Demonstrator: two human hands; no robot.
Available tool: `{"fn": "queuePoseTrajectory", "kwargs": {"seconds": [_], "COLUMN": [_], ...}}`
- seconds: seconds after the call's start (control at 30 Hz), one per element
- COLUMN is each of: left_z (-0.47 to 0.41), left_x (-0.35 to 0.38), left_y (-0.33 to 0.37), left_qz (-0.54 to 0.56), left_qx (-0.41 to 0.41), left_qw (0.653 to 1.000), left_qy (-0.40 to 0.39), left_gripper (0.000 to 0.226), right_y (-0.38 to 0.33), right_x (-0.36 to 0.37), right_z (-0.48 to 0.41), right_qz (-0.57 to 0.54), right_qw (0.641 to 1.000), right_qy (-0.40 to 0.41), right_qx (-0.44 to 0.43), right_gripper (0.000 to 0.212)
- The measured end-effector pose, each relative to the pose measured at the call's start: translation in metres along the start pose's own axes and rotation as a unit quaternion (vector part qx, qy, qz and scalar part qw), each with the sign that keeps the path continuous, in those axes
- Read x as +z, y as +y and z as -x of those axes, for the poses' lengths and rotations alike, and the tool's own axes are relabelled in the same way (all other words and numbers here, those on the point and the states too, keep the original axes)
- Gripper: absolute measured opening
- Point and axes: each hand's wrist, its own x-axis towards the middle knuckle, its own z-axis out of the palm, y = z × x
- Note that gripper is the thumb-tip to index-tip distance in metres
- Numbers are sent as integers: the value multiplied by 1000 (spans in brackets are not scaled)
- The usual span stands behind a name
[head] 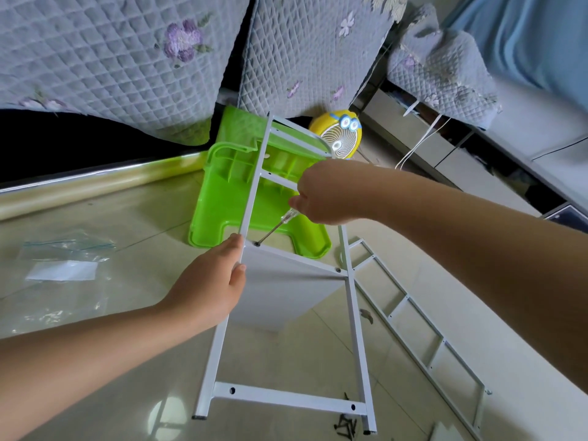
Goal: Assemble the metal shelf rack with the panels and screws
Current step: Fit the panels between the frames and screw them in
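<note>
Head view, left grip (206,281) clamps rack frame (286,396), right grip (327,194) clamps screwdriver (275,229) above panel (280,291)

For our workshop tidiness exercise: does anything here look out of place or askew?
The green stool lies tipped over behind the rack frame, underside showing. Screws lie scattered loose by its foot.

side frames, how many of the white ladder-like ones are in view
2. The held frame is in the middle, its upright gripped by the left hand. The floor frame lies flat to its right. Others may be out of view.
</note>
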Motion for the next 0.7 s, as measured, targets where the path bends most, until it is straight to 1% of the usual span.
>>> {"fn": "queuePoseTrajectory", "kwargs": {"seconds": [0.07,0.13,0.2,0.3,0.4,0.47,0.53,0.6,0.7], "left_z": [0,0,0,1,2,1,-1,-3,-3], "left_x": [-3,-7,-10,-12,-12,-11,-10,-7,-5], "left_y": [2,3,3,4,4,3,0,-2,-3], "left_qz": [0,12,29,41,32,29,24,7,5], "left_qx": [-8,-11,-13,-15,-10,-16,-19,-22,-11], "left_qw": [1000,1000,999,999,999,999,999,1000,1000], "left_qy": [-16,-13,-1,1,5,6,11,14,25], "left_gripper": [48,64,74,72,76,77,74,60,62], "right_y": [-2,-8,-15,-17,-16,-17,-18,-20,-21], "right_x": [2,3,9,21,25,22,16,9,4], "right_z": [4,7,7,5,1,-3,-10,-18,-29], "right_qz": [54,102,133,179,222,242,236,211,181], "right_qw": [998,992,985,972,964,961,963,970,977], "right_qy": [30,54,55,52,22,18,19,-4,-40], "right_qx": [-28,-60,-92,-143,-146,-137,-133,-120,-104], "right_gripper": [33,25,27,26,19,19,22,28,36]}}
